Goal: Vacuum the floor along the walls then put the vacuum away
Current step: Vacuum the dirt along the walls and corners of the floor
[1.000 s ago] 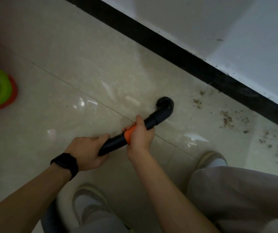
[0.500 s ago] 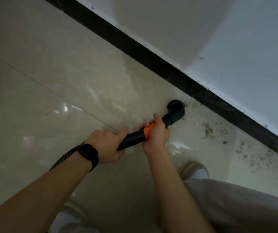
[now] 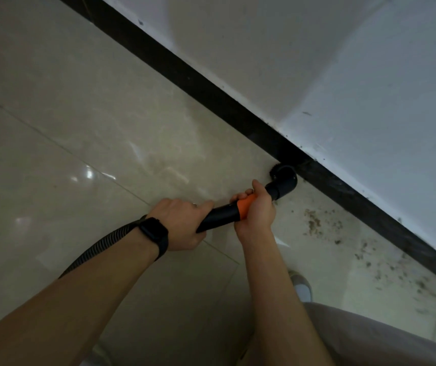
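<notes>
A black vacuum wand (image 3: 221,216) with an orange band lies low over the beige tiled floor (image 3: 85,143). Its bent round brush nozzle (image 3: 283,180) touches the floor right at the black baseboard (image 3: 211,93). My right hand (image 3: 255,210) grips the wand at the orange band, just behind the nozzle. My left hand (image 3: 181,224), with a black watch on the wrist, grips the wand's rear end. The ribbed grey hose (image 3: 98,249) runs back under my left forearm. Brown dirt crumbs (image 3: 314,223) lie on the tiles to the right of the nozzle.
A white wall (image 3: 317,62) rises above the baseboard, running diagonally from upper left to lower right. More crumbs (image 3: 420,283) are scattered along the baseboard at the right. My shoe (image 3: 301,286) and trouser leg (image 3: 386,342) are at the lower right.
The nozzle has slid across the tiles toward the wall and now sits against the baseboard. The view has swung right; the green and red object at the left has left the frame.
</notes>
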